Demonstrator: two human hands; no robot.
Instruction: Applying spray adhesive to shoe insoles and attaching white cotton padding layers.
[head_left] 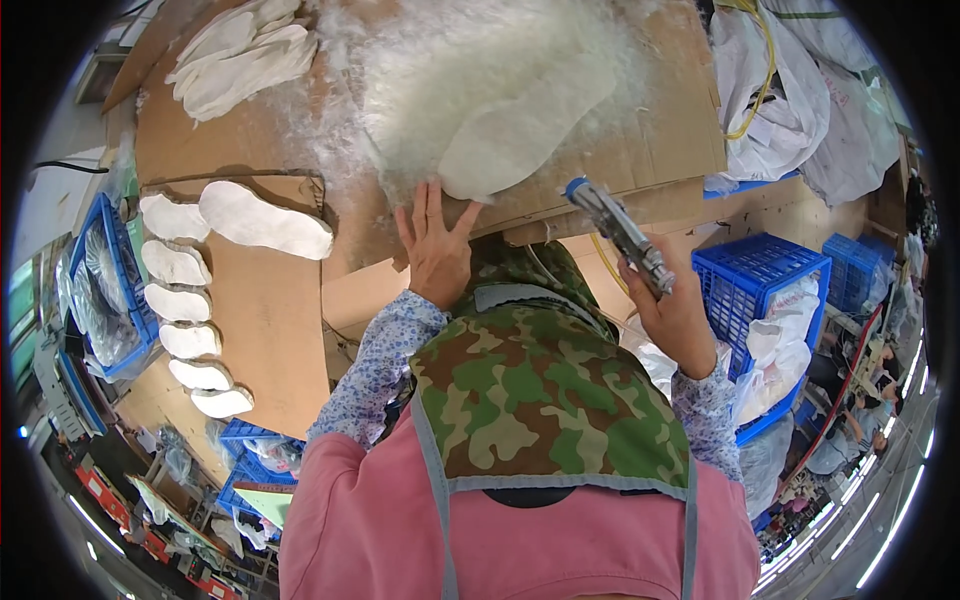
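Observation:
My left hand lies with fingers spread at the front edge of the work surface. Its fingertips touch the fluffy white fur sheet beside the heel end of a white insole-shaped piece, which rests on the fur. In my right hand is a silver, tube-like hand tool with a blue round end; its exact kind is unclear. The tool is held off the table's front edge, its blue end toward the insole-shaped piece and apart from it. My fingers wrap round its lower part.
On a cardboard sheet at left lie a large white insole and a column of several smaller-looking white pieces. White pieces are heaped at the far left. Blue crates with white bags stand right. Loose fluff covers the cardboard tabletop.

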